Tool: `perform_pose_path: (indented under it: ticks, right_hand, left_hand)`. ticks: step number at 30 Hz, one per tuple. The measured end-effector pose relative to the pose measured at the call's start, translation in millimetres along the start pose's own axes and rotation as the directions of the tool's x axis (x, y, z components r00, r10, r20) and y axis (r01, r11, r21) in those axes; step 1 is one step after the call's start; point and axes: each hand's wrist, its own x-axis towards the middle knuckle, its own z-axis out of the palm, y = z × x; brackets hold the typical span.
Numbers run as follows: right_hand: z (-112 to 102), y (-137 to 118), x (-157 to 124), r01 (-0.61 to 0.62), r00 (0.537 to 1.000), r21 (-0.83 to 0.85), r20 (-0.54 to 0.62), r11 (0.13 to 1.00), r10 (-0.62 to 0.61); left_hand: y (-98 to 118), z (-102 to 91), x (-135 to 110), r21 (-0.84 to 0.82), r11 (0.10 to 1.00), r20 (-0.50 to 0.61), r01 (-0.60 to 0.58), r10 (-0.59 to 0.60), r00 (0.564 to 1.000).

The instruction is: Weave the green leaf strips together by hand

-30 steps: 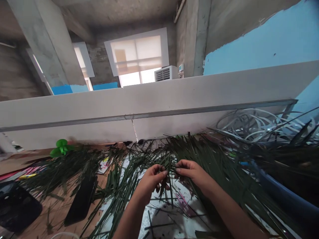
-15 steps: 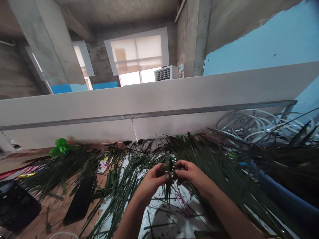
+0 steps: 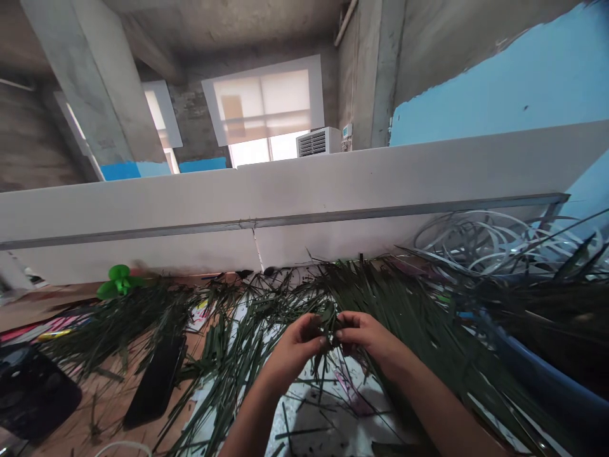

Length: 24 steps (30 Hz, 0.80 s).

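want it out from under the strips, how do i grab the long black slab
Pinch the long black slab by its long edges near the lower end, coming from the near side with your left hand: it lies flat and slanted on the wooden tabletop, with dark green leaf strips crowding its far end.

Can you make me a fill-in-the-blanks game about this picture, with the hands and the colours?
1. The left hand and right hand pinch thin ____ leaf strips.
2. The coiled strips behind the leaves on the right are ____.
3. The wall at the upper right is painted ____.

Missing words: green; white; blue.
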Motion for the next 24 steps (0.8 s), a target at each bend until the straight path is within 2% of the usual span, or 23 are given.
perform_pose_path:
  ticks: [4,9,13,16,20,24]
  right_hand:
    - [-1.5,-0.8,0.9,0.049,0.998,-0.007,-0.035,0.999,-0.049]
    - [-8.0,-2.6,1.8,0.143,0.987,-0.046,-0.069,0.989,-0.146]
    - [-9.3,-2.2,0.5,0.141,0.988,-0.104,-0.050,0.985,-0.146]
    - [-5.7,-1.4,-0.6,0.128,0.991,-0.119,-0.015,0.985,-0.131]
    - [-2.3,-2.2,-1.6,0.128,0.992,-0.139,0.011,0.982,-0.128]
    - [-5.9,-6.3,-4.0,0.227,0.971,-0.225,-0.026,0.948,-0.238]
  left_hand:
    - [1.0,-6.1,-0.5,0.006,0.999,-0.027,0.050,-0.050,0.998]
    - [-0.1,-12.3,-0.8,-0.077,0.990,-0.056,0.121,-0.125,0.991]
    - [1.5,-9.2,-0.9,-0.128,0.982,-0.017,0.138,-0.141,0.990]
    - [2.0,-4.6,-0.6,-0.164,0.976,0.004,0.142,-0.143,0.990]
    - [-0.6,-1.5,-0.4,-0.123,0.983,-0.036,0.136,-0.142,0.989]
    - [-1.7,-2.5,-0.6,-0.079,0.994,-0.025,0.080,-0.082,0.996]
